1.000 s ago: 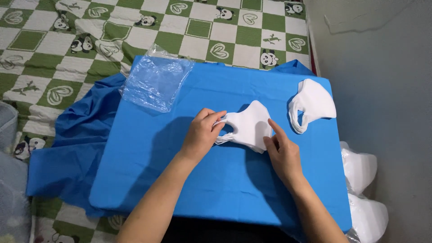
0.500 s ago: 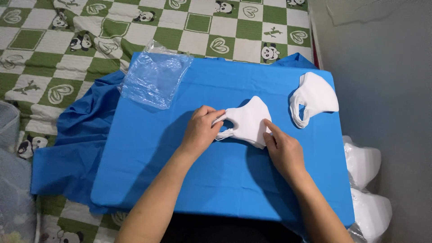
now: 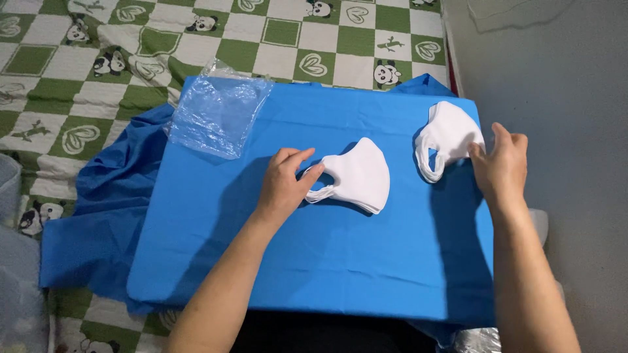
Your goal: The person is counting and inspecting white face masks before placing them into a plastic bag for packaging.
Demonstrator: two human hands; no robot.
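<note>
The left hand [image 3: 282,186] sits flat on the blue cloth-covered board [image 3: 314,261], fingers loosely spread, fingertips pressing on the ear loops of a white folded face mask [image 3: 356,175] that lies near the board's middle. It pins rather than grasps. Over on the right, the right hand [image 3: 502,163] reaches the edge of a second stack of white masks [image 3: 450,136] (near the board's far right corner), fingers open and touching it, nothing clenched. A crumpled clear plastic bag [image 3: 219,114] rests at the far left corner. Beneath everything spreads a green-and-white checked blanket [image 3: 98,52] with pandas.
</note>
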